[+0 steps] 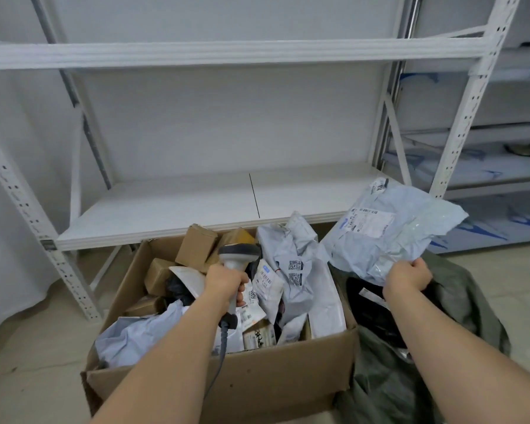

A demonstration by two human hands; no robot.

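Two bare forearms reach forward from the bottom edge. The left forearm [172, 356] angles up and to the right over the cardboard box [227, 390], and the right forearm [450, 338] runs up and to the left over a dark green sack [389, 393].

The left hand [225, 284] is seen from the back, its fingers clenched round the handle of one grey scanner [237, 255]. The scanner head stands above the knuckles and points away from the camera, and its cable [223, 335] hangs below the wrist into the box.

The right hand [407, 278] grasps one pale blue-grey mailer [392, 234] by its lower edge, with the fingers curled over the crumpled plastic. The mailer stands up from the hand, raised above the sack and just right of the box – its white printed label [368, 223] faces the camera. Scanner head and label are apart, the scanner lower and to the left.

One box stands on the floor [28, 347], heaped with parcels. At least four small brown cartons [196, 247] lie at its far left, along with several pale mailers – too overlapped to count exactly. One white shelf [181, 206] runs behind the box.
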